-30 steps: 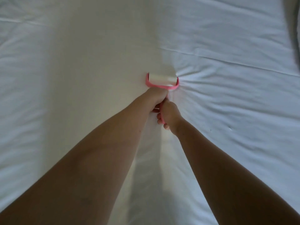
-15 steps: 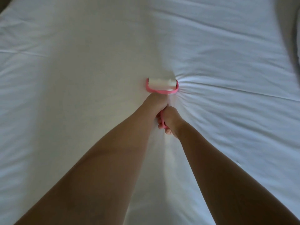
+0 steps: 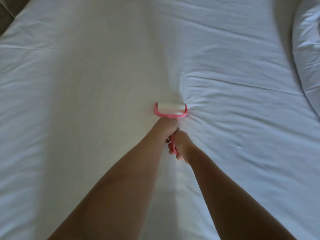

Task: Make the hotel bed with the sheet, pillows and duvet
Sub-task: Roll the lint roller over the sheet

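Arms outstretched, left grip (image 3: 165, 128) ahead, right grip (image 3: 182, 144) behind, clenched

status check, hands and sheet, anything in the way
Both gripping the pink lint roller: left hand, right hand. Roller head on the sheet, creases fanning right. Far right: bunched white bedding, apart.

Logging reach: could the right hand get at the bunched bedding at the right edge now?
Probably not yet: the right hand grips the roller handle, as does the left hand. Only flat sheet lies between it and the bedding, so once freed the way looks open.
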Available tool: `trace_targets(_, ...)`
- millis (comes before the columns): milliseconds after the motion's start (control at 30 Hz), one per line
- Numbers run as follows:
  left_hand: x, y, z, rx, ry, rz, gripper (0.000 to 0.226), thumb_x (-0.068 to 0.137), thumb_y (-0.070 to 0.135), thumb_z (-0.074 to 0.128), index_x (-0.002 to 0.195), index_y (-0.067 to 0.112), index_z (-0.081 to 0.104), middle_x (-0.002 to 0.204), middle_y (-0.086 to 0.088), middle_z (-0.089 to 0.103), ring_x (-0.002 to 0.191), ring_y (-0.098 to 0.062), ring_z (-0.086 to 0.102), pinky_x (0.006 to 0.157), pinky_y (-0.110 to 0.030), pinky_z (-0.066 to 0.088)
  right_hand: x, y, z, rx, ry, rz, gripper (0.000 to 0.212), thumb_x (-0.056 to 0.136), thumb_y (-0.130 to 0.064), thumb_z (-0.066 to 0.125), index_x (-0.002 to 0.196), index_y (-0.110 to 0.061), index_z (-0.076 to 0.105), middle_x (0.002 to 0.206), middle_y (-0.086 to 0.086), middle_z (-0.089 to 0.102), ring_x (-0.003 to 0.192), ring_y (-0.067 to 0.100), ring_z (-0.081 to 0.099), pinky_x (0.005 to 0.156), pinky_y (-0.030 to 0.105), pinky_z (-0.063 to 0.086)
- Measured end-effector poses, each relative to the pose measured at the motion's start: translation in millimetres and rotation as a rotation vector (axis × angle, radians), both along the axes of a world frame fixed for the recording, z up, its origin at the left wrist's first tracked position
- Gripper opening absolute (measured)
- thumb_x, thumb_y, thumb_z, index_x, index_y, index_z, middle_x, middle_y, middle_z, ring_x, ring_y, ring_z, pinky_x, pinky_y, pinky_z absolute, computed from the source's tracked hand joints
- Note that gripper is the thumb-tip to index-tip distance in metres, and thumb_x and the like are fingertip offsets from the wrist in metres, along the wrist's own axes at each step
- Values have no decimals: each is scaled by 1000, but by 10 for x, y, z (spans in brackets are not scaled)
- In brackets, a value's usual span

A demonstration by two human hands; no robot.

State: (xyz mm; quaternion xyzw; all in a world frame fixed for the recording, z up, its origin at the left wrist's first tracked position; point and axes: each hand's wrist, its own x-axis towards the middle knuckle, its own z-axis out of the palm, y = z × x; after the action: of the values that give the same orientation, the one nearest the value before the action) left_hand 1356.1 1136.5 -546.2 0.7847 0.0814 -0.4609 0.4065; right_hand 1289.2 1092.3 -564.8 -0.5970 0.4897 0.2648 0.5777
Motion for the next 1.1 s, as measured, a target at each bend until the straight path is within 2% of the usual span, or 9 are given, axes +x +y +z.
trace_targets(67, -262, 105, -21, 48, 26, -53, 36, 98, 17, 42, 121, -4, 59, 120, -23, 62, 85, -28, 54, 88, -40, 51, -256, 116, -3, -5, 4, 14, 54, 100, -48, 18, 78, -13, 51, 56, 0, 43, 39, 11, 36, 33, 13, 19)
trace_targets(167, -638, 277, 29, 135, 46, -211, 38, 96, 12, 35, 118, -6, 60, 109, -22, 64, 86, -30, 55, 91, -42, 50, -652, 301, -14, -6, -1, 17, 59, 100, -53, 15, 83, -12, 53, 54, 0, 44, 39, 11, 37, 35, 15, 21)
trace_targets(333, -1171, 508, 12, 159, 76, -272, 38, 98, 16, 34, 119, -3, 59, 118, -20, 62, 93, -29, 56, 93, -40, 50, -1234, 532, 53, 3, 23, 17, 62, 99, -60, 13, 83, -14, 53, 55, 0, 42, 40, 10, 35, 36, 16, 22)
trace_targets(533, -1769, 775, 72, 161, 196, -212, 25, 93, 20, 37, 91, 9, 60, 87, -8, 59, 77, -21, 55, 74, -31, 49, -1889, 779, 136, 8, 63, 4, 67, 95, -68, 13, 76, -17, 52, 58, 0, 43, 41, 11, 37, 37, 17, 23)
trace_targets(700, -2265, 1006, 72, 133, 212, -211, 26, 92, 22, 36, 81, 13, 58, 69, -3, 54, 64, -15, 51, 72, -30, 48, -2381, 1018, 197, 43, 83, -45, 71, 91, -74, 15, 82, -15, 53, 55, -1, 40, 41, 12, 33, 37, 13, 20)
trace_targets(800, -2480, 1125, 89, 88, 179, -241, 25, 91, 21, 36, 80, 12, 57, 69, -3, 55, 65, -16, 52, 70, -30, 47, -2607, 1131, 244, 39, 55, -85, 69, 91, -74, 18, 79, -15, 51, 51, -2, 39, 37, 11, 31, 36, 14, 19)
trace_targets(867, -2561, 1172, 61, 18, 98, -249, 27, 89, 24, 37, 75, 12, 56, 68, -5, 56, 63, -19, 51, 66, -31, 45, -2727, 1144, 292, -25, -29, -124, 64, 93, -70, 25, 73, -14, 50, 51, -1, 40, 36, 11, 31, 35, 15, 21)
trace_targets(1000, -2668, 1165, 57, -152, -132, -243, 37, 89, 39, 45, 69, 12, 59, 62, -6, 58, 59, -20, 55, 65, -34, 45, -2886, 1064, 429, -173, -214, -275, 54, 91, -57, 46, 66, -10, 53, 52, 4, 42, 38, 13, 33, 39, 20, 28)
trace_targets(1100, -2713, 991, 104, -246, -190, -274, 47, 88, 50, 45, 75, 8, 62, 67, -7, 61, 66, -20, 60, 70, -35, 45, -2938, 932, 517, -234, -265, -337, 51, 92, -53, 45, 64, -11, 54, 50, 4, 45, 37, 13, 36, 41, 22, 29)
